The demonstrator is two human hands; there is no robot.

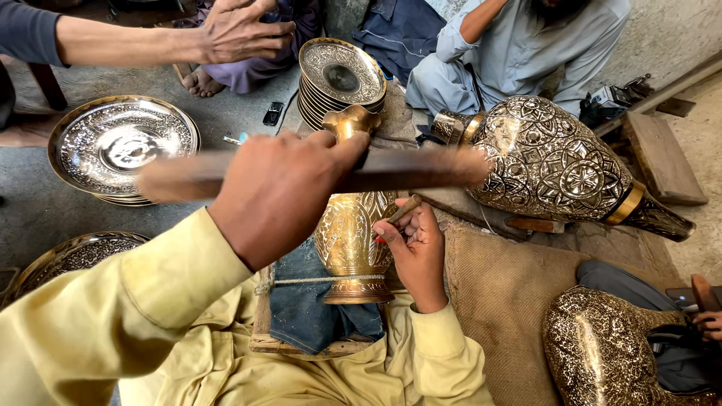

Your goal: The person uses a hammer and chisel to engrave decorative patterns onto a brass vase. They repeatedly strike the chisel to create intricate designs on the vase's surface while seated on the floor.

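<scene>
We've got our left hand [282, 192] with fingers wrapped round a blurry wooden stick [398, 169], our right hand [415, 252] pinching a small chisel [402, 210] against the brass vase [350, 237] standing on the denim cloth [308, 297]. Stacked plates [340, 75] sit behind.

— Left hand [278, 197]?
— Closed around a blurred wooden stick [406, 169], raised across the top of a brass vase [352, 240].
— And the right hand [417, 252]?
— Pinching a small chisel [402, 210], tip against the side of the vase.
— Standing how?
— Upright on a wooden frame [263, 331], over blue cloth [304, 301], with a cord [301, 282] stretched across near its foot.
— Around it?
— Stack of engraved plates [342, 75] behind, a large tray [124, 143] off to the left, a big engraved vessel [564, 169] lying on its side to the right. Another person's hand [237, 30] reaching in at the top.
</scene>
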